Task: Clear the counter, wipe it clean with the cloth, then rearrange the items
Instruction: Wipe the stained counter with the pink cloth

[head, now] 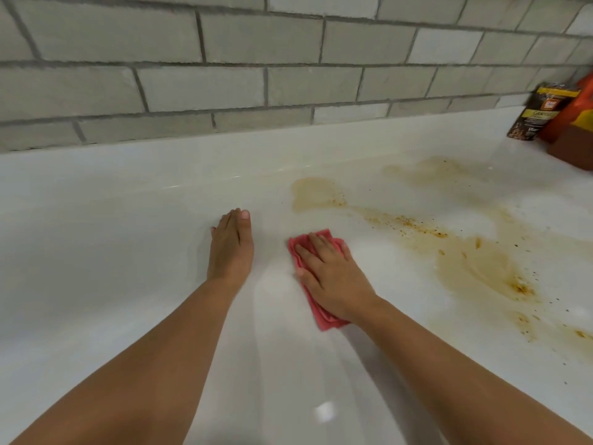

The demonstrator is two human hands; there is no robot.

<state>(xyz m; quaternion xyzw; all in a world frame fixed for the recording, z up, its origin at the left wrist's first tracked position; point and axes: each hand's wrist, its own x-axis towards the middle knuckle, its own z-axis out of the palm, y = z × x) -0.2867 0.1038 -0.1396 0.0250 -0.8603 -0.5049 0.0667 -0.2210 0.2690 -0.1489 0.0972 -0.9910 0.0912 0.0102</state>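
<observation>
A folded pink cloth [324,319] lies flat on the white counter [112,252] near the middle. My right hand [333,277] presses down on it with the fingers spread, covering most of it. To its left, my left hand [231,248] rests palm down on the bare counter, fingers together, holding nothing. Brown spill stains [481,264] with dark specks spread across the counter to the right of the cloth, from a patch [316,194] near the back to the front right.
A grey brick-tile wall [256,75] runs along the back of the counter. At the far right stand a dark granola packet [536,114] and orange-red packages [574,123] against the wall.
</observation>
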